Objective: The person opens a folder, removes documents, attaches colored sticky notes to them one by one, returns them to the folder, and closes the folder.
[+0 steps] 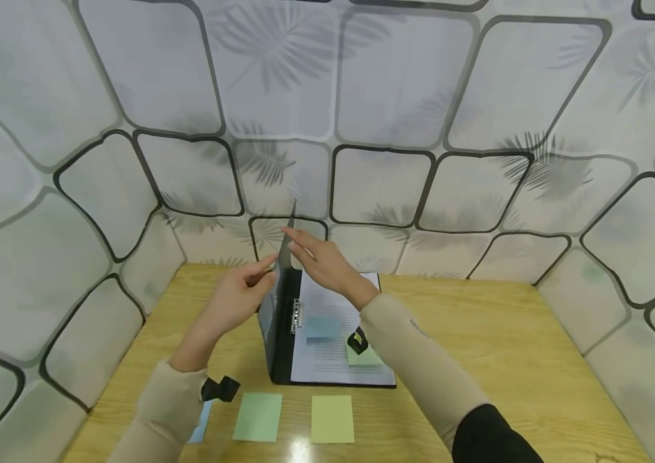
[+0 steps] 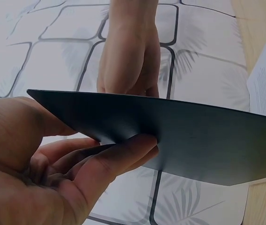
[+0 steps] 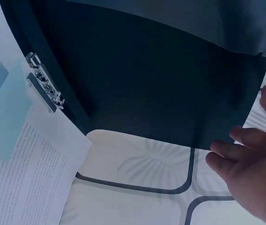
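A black clip folder (image 1: 285, 360) lies opened on the table, its left cover (image 2: 208, 145) raised steeply. Printed sheets (image 1: 316, 370) lie on its right side beside a metal clip (image 3: 46, 86). My left hand (image 1: 235, 296) grips the cover's free edge, fingers against the outer face (image 2: 123, 154) and thumb passing behind the edge. On the inner side, my right hand (image 1: 327, 260) has its fingers extended at the cover's far edge; in the right wrist view these fingertips (image 3: 224, 152) are by a corner. A blue sticky note (image 1: 323, 327) and a pale green one (image 1: 368, 357) are on the sheets.
In front of the folder on the wooden table (image 1: 478, 360) lie a green sticky note (image 1: 258, 417), a yellow one (image 1: 332, 419) and a blue one (image 1: 200, 424), partly hidden by the left sleeve. Patterned fabric walls (image 1: 385, 186) enclose the table's back and sides.
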The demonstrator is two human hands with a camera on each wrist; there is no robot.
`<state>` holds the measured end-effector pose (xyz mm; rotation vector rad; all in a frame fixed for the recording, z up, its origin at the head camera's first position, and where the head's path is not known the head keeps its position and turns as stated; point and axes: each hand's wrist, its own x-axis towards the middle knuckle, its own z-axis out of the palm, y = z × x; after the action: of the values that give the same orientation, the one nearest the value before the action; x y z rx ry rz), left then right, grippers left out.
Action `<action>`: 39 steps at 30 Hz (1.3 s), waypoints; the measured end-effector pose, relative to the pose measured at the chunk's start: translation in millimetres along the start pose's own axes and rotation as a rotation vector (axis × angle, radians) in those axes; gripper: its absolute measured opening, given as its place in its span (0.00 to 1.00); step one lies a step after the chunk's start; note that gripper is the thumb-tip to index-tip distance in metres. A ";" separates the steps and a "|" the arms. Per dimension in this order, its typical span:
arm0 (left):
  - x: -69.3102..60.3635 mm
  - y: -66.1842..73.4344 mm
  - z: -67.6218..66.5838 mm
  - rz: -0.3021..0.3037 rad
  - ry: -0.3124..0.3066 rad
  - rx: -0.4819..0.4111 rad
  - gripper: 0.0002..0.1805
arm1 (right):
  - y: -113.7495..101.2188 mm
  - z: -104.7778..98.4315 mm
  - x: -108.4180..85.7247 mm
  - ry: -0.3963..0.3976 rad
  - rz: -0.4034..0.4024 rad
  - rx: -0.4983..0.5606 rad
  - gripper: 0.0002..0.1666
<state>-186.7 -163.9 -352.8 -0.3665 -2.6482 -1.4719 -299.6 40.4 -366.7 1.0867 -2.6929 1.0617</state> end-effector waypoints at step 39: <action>-1.0 -103.2 109.6 0.036 -0.297 0.626 0.37 | 145.7 20.5 -163.9 -0.165 0.440 -0.157 0.47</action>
<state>-207.5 -123.6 -496.4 -0.5948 -3.1165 -0.5441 -263.9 200.6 -513.6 0.5936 -3.1762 0.8086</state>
